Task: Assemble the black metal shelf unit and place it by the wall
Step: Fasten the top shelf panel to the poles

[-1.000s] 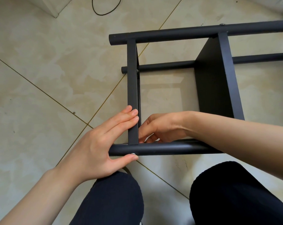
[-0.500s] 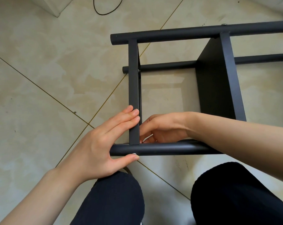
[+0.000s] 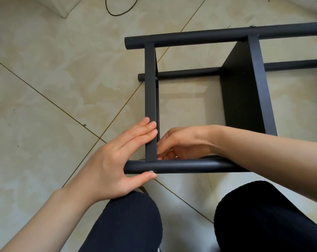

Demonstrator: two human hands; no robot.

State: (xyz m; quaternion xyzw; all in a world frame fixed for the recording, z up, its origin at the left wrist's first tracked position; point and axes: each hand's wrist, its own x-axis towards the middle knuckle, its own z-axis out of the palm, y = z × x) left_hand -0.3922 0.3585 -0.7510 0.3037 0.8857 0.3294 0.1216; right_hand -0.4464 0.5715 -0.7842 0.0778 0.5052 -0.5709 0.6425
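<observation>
Head view: our left hand (image 3: 107,160) lies flat, fingers straight, bracing the shelf unit (image 3: 190,163) lying on the floor. Right hand (image 3: 183,142) pinches something inside the joint, can't tell what. Keep the bolt (image 3: 151,171) pressed while threading.

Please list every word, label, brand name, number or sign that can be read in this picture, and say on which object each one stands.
There are none: no readable text anywhere in the head view.
Black metal shelf unit: plain black tubes and panels, no label, brand or number visible.
Tiled floor: only marbled pattern and grout lines.
Black cable: no marking visible.
Dark trousers: no print visible.
</observation>
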